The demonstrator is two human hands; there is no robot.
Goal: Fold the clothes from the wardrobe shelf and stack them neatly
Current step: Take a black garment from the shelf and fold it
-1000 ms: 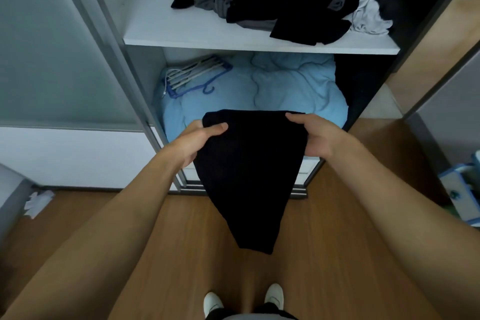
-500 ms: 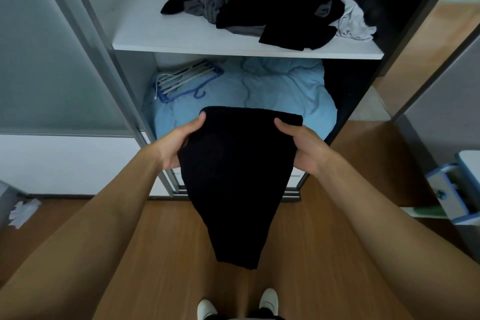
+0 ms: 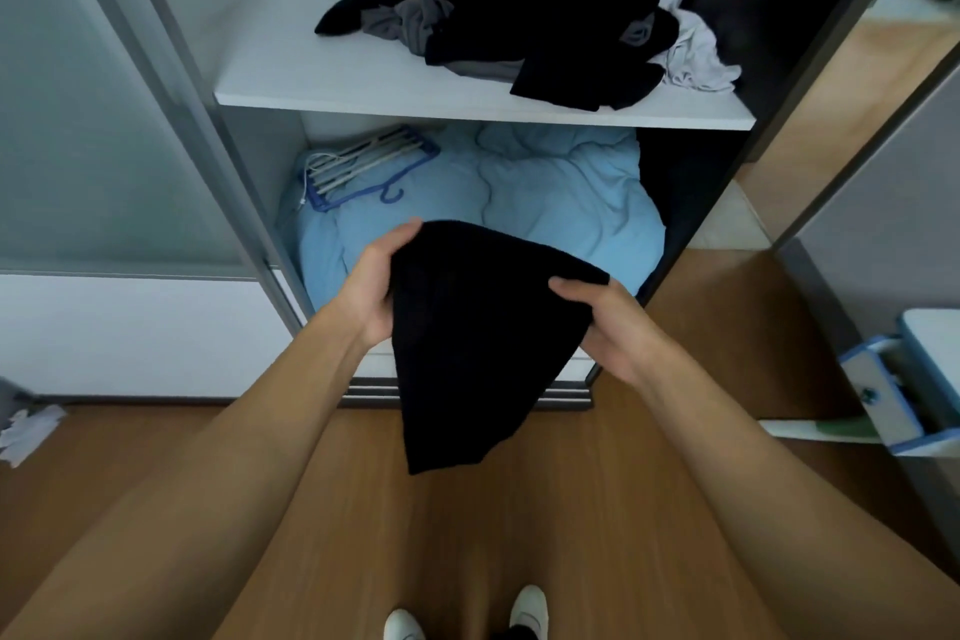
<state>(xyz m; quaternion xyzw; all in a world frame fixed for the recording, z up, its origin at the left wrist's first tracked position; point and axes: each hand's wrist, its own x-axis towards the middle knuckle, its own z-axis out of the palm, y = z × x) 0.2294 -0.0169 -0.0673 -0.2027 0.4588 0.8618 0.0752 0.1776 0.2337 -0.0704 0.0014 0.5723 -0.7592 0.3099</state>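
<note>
Brown wood floor [image 3: 156,509]; frosted sliding door [image 3: 104,120] (grey-framed) at left; blue-edged drawer [image 3: 872,395] open at right.

Matt black cloth garment [image 3: 478,338], smooth white shelf [image 3: 332,73], wood-grain floor [image 3: 467,535].

Hangers [image 3: 363,166] rest on blue duvet [image 3: 545,203] — wood floor [image 3: 623,509].

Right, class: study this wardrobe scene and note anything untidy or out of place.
The dark and grey clothes lie in a crumpled heap on the white upper shelf, unfolded. Blue and white plastic hangers lie loose on the light blue quilt below. The small blue-and-white drawer at right stands open.
</note>
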